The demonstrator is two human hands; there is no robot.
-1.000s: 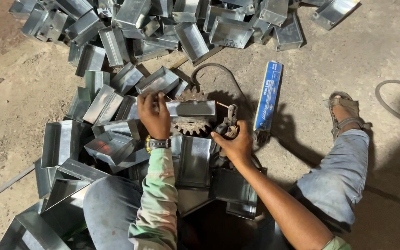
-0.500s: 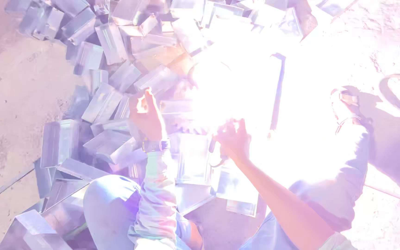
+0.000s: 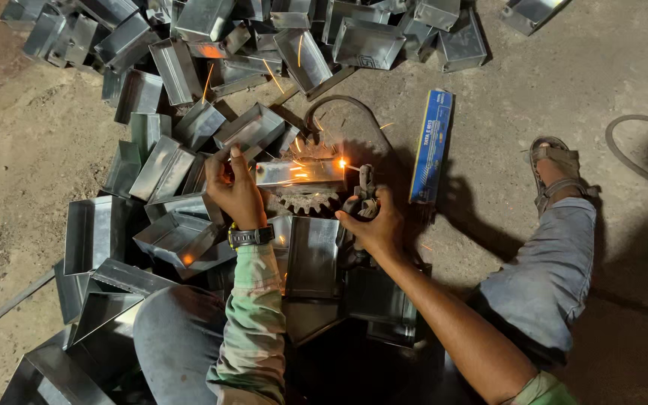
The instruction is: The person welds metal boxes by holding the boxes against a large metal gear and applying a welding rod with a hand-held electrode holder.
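The right hand (image 3: 373, 225) is closed around the dark handle of a welding electrode holder (image 3: 364, 196), whose tip points toward 11 o'clock at a small bright spark on the metal box (image 3: 300, 173). The left hand (image 3: 235, 193) rests with fingers pressed together against the box's end at 9 o'clock, steadying it; a black wristwatch (image 3: 250, 236) sits at its wrist. The box lies across a toothed gear wheel (image 3: 307, 201), which shows just below it at 6 o'clock. A black cable (image 3: 339, 105) loops away at 12 o'clock, though where it joins the holder is hard to make out. At 2 o'clock from the right hand lies a long blue packet (image 3: 430, 146). More folded metal boxes (image 3: 181, 67) are heaped from 9 to 12 o'clock on the dirt floor (image 3: 9, 157)
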